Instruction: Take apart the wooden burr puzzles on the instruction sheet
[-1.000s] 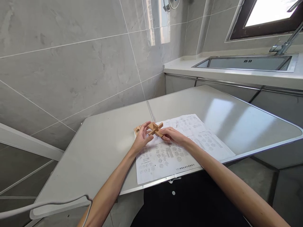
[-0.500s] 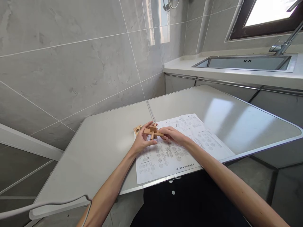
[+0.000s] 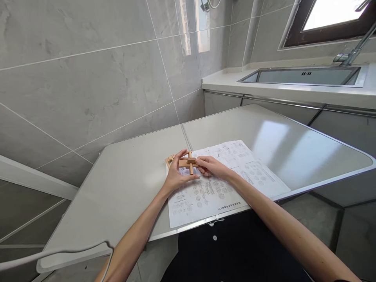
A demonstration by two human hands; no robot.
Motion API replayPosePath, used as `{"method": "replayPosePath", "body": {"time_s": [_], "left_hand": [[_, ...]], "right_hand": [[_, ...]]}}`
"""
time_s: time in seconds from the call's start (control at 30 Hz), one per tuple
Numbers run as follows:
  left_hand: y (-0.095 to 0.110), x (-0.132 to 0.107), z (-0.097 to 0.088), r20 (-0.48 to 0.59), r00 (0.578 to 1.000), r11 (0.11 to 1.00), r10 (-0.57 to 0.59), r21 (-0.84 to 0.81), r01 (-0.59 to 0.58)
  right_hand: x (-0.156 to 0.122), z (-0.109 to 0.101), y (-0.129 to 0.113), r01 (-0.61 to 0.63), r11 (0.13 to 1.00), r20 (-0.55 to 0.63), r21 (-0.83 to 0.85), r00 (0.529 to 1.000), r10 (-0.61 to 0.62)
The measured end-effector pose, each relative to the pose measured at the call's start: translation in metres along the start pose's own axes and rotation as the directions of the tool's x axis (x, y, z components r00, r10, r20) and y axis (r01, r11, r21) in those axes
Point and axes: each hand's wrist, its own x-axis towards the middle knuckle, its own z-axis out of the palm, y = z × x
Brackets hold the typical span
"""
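Just above the middle of the frame, both hands meet on a small wooden puzzle [image 3: 188,161] of crossed bars, held a little above the printed instruction sheet [image 3: 223,180] that lies on the grey surface [image 3: 126,188]. The left hand [image 3: 175,174] cups it from the left with fingers spread, thumb underneath; the right hand [image 3: 210,165] pinches the right end of the long bar between fingertips. More loose wooden pieces [image 3: 169,159] lie just left of the puzzle, touching the sheet's upper corner.

The step in hand looks like fitting or seating a bar in the partly built cross, though the joint is too small to read clearly. The next move calls for steadying the cross with the left while the right slides its bar squarely along the notch, without twisting.
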Motion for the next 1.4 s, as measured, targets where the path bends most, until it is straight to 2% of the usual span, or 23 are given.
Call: {"method": "replayPosePath", "body": {"time_s": [0.3, 0.67, 0.83, 1.4], "left_hand": [[0.008, -0.002, 0.004, -0.052, 0.997, 0.994, 0.058, 0.096, -0.052], [0.0, -0.002, 0.009, -0.049, 0.998, 0.995, -0.034, 0.097, 0.038], [-0.001, -0.003, 0.011, -0.059, 0.995, 0.984, -0.082, 0.153, 0.09], [0.003, -0.004, 0.013, -0.047, 0.994, 0.942, 0.095, 0.326, -0.075]], "right_hand": [[-0.001, -0.002, 0.0, 0.055, 0.998, -0.017, -0.022, 0.998, -0.055], [0.003, -0.004, 0.007, -0.023, 0.999, -0.181, 0.024, 0.983, 0.027], [0.005, -0.004, 0.009, -0.076, 0.997, -0.212, -0.025, 0.975, 0.069], [0.006, -0.003, 0.016, -0.036, 0.999, -0.202, -0.018, 0.979, 0.032]]}}
